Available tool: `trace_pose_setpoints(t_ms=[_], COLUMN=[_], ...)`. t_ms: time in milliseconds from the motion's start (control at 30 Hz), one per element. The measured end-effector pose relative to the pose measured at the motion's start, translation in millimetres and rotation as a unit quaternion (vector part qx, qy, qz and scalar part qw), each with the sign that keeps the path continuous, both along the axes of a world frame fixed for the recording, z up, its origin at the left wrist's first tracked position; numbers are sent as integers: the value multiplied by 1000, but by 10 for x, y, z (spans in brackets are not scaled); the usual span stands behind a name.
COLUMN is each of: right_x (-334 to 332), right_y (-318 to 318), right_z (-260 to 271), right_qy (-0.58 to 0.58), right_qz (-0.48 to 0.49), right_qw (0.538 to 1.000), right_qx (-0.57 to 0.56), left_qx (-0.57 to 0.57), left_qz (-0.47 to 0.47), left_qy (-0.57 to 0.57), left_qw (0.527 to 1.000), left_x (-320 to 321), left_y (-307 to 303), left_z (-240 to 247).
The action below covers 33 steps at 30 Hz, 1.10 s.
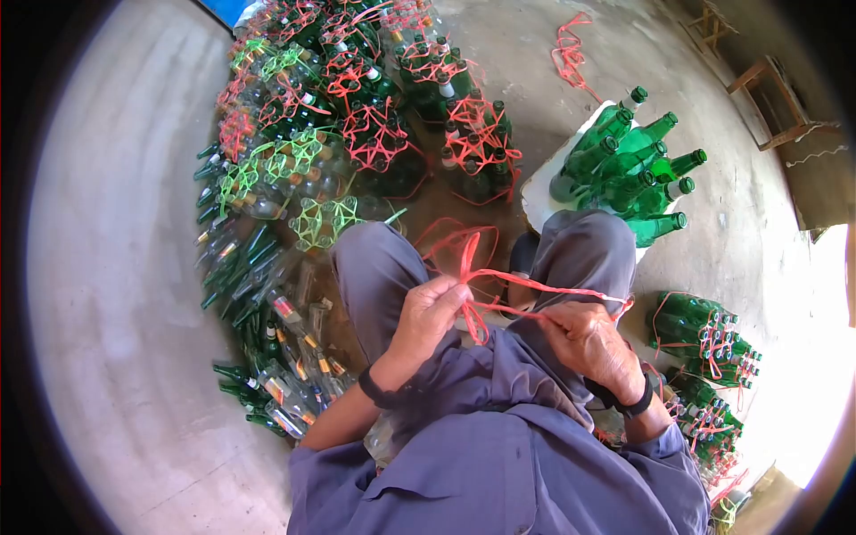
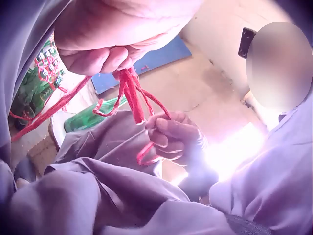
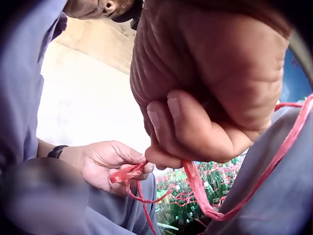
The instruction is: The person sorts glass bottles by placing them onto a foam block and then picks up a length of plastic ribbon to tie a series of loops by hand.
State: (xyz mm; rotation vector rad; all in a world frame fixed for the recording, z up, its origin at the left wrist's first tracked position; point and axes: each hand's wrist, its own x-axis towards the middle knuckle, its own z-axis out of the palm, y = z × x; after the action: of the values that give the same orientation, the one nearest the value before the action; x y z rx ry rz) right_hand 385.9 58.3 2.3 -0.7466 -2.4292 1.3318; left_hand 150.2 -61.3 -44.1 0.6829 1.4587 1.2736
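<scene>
Red plastic twine [image 1: 555, 287] stretches between the two hands above the person's lap. The left hand [image 1: 426, 319] pinches a gathered bundle of it between thumb and fingers, with loops hanging below and standing up above. The right hand [image 1: 588, 343], to the right, has its fingers curled round a strand. In the left wrist view, a cut end of the red bundle sticks out below the left hand [image 2: 122, 34], and the right hand [image 2: 172, 134] grips a strand close by. In the right wrist view, twine runs out from under the right hand's curled fingers [image 3: 190, 127].
Green bottles [image 1: 629, 165] stand on a white board [image 1: 537, 198] beyond the right knee. Many tied bottles [image 1: 374, 134] fill the floor ahead and left, under red and green twine. More bottle bundles [image 1: 695, 325] lie at right. Loose red twine [image 1: 571, 53] lies farther off.
</scene>
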Motion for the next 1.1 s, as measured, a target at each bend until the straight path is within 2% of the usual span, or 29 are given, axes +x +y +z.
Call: trace_pose_setpoints(t_ms=[67, 100, 167, 233, 300, 367, 467, 533, 567, 633, 667, 700, 767, 800, 833, 900, 933, 1000, 1033, 1100], right_x=[73, 120, 219, 288, 377, 469, 564, 706, 829, 1056, 1070, 1049, 941, 873, 799, 604, 442, 145, 31, -117], right_y=[32, 60, 128, 157, 166, 206, 260, 303, 325, 347, 353, 347, 289, 266, 245, 199, 140, 66, 30, -35], right_z=[-5, -4, 25, 91, 162, 198, 187, 104, 16, -158, -84, 29, 235, 257, 317, 461, 493, 392, 480, 313], right_qy=[-13, -12, -82, -56, -100, -109, -95, -195, -196, -278, -257, -256, -182, -124, -125, -79, -52, 40, -15, 10], right_qz=[-81, -81, -140, -145, -217, -279, -336, -321, -322, -186, -161, -159, -213, -271, -272, -268, -229, -106, -62, -21], right_qw=[990, 990, 969, 975, 956, 947, 931, 916, 916, 911, 937, 937, 956, 952, 951, 960, 971, 993, 998, 1000], right_qx=[114, 114, 187, 158, 168, 120, 101, 140, 140, 241, 173, 174, 86, 75, 74, -26, -32, 41, -8, 7], left_qx=[-6, -6, -15, -11, -7, -3, -19, -24, -29, -38, -48, -48, -48, -49, -45, -41, -40, -39, -33, -29], left_qz=[20, 20, 39, 30, 21, -25, -37, -50, -61, -69, -76, -74, -120, -120, -131, -146, -161, -177, -182, -183], left_qy=[-99, -98, -157, -159, -162, -176, -186, -196, -204, -195, -186, -185, -151, -151, -138, -126, -127, -128, -131, -133], left_qw=[995, 995, 987, 987, 987, 984, 982, 979, 977, 978, 979, 979, 980, 980, 981, 980, 978, 975, 974, 974], left_x=[-30, -36, -45, -46, -59, -84, -28, -35, -40, -47, -51, -55, -53, -33, 5, 70, 95, 150, 178, 184], left_y=[14, 25, 46, 57, 53, 41, 60, 56, 54, 51, 44, 39, 43, 51, 66, 116, 140, 177, 190, 189], left_z=[74, 107, 169, 233, 228, 165, 166, 199, 210, 193, 185, 186, 193, 206, 229, 265, 279, 274, 257, 262])
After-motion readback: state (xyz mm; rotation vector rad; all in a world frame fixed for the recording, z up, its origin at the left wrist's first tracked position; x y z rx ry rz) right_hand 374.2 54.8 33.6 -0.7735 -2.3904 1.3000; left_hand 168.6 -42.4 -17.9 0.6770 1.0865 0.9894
